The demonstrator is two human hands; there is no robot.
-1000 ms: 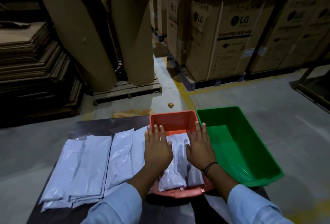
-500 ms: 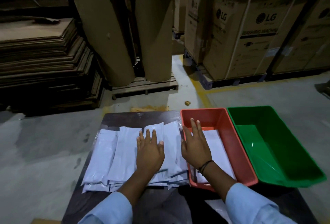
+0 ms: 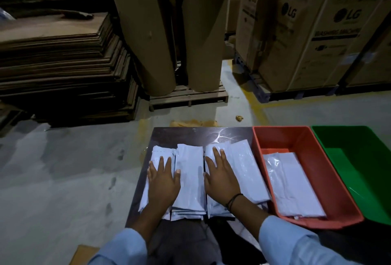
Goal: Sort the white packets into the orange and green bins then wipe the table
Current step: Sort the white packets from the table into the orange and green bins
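The left hand lies flat, fingers spread, on the leftmost stack of white packets; the right hand presses flat on the next stacks — neither grasps anything. The packets cover the table toward its left edge; some already lie in the orange bin, while the green bin looks empty. They seem light, limp and slick — best pinched at a short end.

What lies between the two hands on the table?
In the head view, one stack of white packets lies between the left hand and right hand; both hands rest flat on neighbouring stacks.
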